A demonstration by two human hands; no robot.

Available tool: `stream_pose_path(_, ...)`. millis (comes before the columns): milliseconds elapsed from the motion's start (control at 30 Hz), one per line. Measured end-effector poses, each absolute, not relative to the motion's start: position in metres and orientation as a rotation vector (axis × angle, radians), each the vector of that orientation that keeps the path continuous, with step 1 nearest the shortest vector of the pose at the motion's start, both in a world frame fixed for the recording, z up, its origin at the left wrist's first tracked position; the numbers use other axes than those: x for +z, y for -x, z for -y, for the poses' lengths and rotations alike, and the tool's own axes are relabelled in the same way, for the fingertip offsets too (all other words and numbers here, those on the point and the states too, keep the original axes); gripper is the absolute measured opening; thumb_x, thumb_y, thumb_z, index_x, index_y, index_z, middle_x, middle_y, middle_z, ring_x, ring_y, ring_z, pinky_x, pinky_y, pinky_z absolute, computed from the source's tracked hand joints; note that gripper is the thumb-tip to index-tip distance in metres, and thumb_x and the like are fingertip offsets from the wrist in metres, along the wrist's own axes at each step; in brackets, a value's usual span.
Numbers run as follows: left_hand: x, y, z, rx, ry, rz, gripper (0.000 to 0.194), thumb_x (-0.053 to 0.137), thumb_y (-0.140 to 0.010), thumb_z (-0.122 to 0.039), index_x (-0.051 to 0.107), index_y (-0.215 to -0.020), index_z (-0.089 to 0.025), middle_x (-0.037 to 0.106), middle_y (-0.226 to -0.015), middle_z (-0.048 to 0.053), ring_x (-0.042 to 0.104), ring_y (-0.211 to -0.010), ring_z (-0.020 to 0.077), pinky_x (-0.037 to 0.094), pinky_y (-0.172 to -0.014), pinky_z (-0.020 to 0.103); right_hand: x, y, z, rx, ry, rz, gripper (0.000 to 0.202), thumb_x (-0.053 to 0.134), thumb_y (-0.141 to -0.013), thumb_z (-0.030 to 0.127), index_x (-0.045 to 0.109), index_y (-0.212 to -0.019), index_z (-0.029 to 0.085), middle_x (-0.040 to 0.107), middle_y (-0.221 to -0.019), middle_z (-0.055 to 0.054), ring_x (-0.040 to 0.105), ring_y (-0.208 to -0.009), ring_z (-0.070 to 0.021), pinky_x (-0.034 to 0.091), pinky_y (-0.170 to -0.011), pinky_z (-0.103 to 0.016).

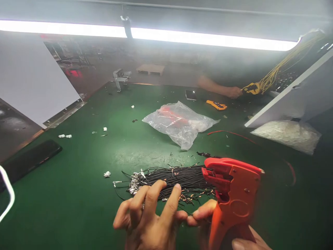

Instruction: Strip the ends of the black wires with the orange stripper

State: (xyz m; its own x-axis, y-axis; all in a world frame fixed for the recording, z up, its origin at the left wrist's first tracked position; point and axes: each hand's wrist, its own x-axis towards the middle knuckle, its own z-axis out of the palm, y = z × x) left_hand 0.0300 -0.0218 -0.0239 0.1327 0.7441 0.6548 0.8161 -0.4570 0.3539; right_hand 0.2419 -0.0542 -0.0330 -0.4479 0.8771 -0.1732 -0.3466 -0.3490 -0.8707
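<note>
My right hand (206, 210) is wrapped round a red pistol-grip wire stripper (238, 194), jaws pointing left. A thin dark wire shows at its outstretched fingertips. My left hand (153, 215) has its fingers spread and bent over the near side of a bundle of black wires (174, 178). Its thumb reaches toward the right fingertips; whether it presses the thin wire is hidden. Silvery metal terminals (135, 182) cluster at the bundle's left end. Copper-coloured strands (191, 198) show along its near edge, and the stripper's head covers part of its right end.
Beyond the bundle lies a clear plastic bag (179, 121) with red and white contents. Farther back are a phone (190, 94) and a yellow-orange hand tool (217, 105). Another person's hand (234, 92) holds a yellow tool by yellow wires. A white panel (291, 88) stands right.
</note>
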Motion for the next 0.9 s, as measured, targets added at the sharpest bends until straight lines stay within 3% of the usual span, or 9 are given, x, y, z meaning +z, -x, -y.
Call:
stream_pose_path(67,-0.025,-0.03,0.019,-1.275,2.419,1.549,0.026,0.051,-0.1,-0.026,0.071,-0.114,-0.033,0.077,-0.101,0.005,0.055,-0.102,0.028,0.026,-0.092,0.044,-0.038,-0.241,0.053,1.894,0.767,1.018,0.054,0.069,-0.078,0.058,0.068,-0.118,0.022,0.069,-0.119,-0.014,0.067,-0.081,-0.0258,0.051,-0.074,-0.04)
stream_pose_path(133,-0.027,-0.029,0.016,-1.392,2.634,1.497,0.029,0.051,-0.096,-0.015,0.068,-0.113,-0.03,0.077,-0.087,0.002,0.062,-0.089,0.024,0.028,-0.091,0.042,-0.04,-0.241,0.051,1.924,0.739,1.01,0.056,0.068,-0.078,0.055,0.067,-0.12,0.019,0.069,-0.12,-0.016,0.067,-0.081,-0.0265,0.051,-0.073,-0.041)
stream_pose_path(267,-0.028,-0.023,0.009,-1.462,2.96,1.289,0.022,0.052,-0.09,-0.008,0.065,-0.097,-0.024,0.065,-0.065,0.0,0.053,-0.058,0.016,0.035,-0.067,0.031,-0.038,-0.244,0.049,1.955,0.672,0.986,0.055,0.067,-0.079,0.053,0.066,-0.122,0.018,0.07,-0.123,-0.017,0.068,-0.077,-0.0226,0.05,-0.07,-0.037)
stream_pose_path(367,-0.026,-0.016,0.006,-1.366,2.878,1.268,0.02,0.052,-0.091,-0.008,0.065,-0.092,-0.022,0.06,-0.063,0.001,0.05,-0.058,0.016,0.033,-0.058,0.029,-0.034,-0.248,0.047,1.986,0.59,0.964,0.053,0.066,-0.084,0.047,0.062,-0.132,0.022,0.074,-0.121,-0.014,0.069,-0.078,-0.0179,0.048,-0.071,-0.029)
stream_pose_path(500,-0.02,-0.008,0.001,-1.463,2.652,1.421,0.025,0.062,-0.087,-0.004,0.067,-0.103,-0.021,0.065,-0.074,0.002,0.054,-0.066,0.015,0.041,-0.062,0.026,-0.034,-0.254,0.048,2.014,0.61,0.903,0.066,0.065,-0.087,0.044,0.05,-0.145,0.019,0.078,-0.098,-0.013,0.067,-0.077,-0.0197,0.047,-0.071,-0.03)
stream_pose_path(733,-0.008,0.002,-0.006,-1.496,2.448,1.409,0.028,0.068,-0.082,-0.004,0.071,-0.102,-0.023,0.068,-0.075,0.001,0.058,-0.068,0.0158,0.047,-0.064,0.028,-0.053,-0.256,0.052,2.2,0.612,0.984,0.068,0.073,-0.082,0.05,0.056,-0.142,0.023,0.06,-0.082,-0.003,0.046,-0.065,-0.0125,0.036,-0.061,-0.024)
stream_pose_path(900,-0.005,-0.003,0.001,-1.535,2.422,1.431,0.022,0.067,-0.084,-0.006,0.07,-0.099,-0.021,0.065,-0.075,0.0,0.055,-0.068,0.0133,0.047,-0.065,0.025,-0.052,-0.247,0.051,2.228,0.609,0.9,0.07,0.078,-0.076,0.051,0.061,-0.138,0.025,0.055,-0.076,0.0,0.042,-0.062,-0.0108,0.032,-0.057,-0.021)
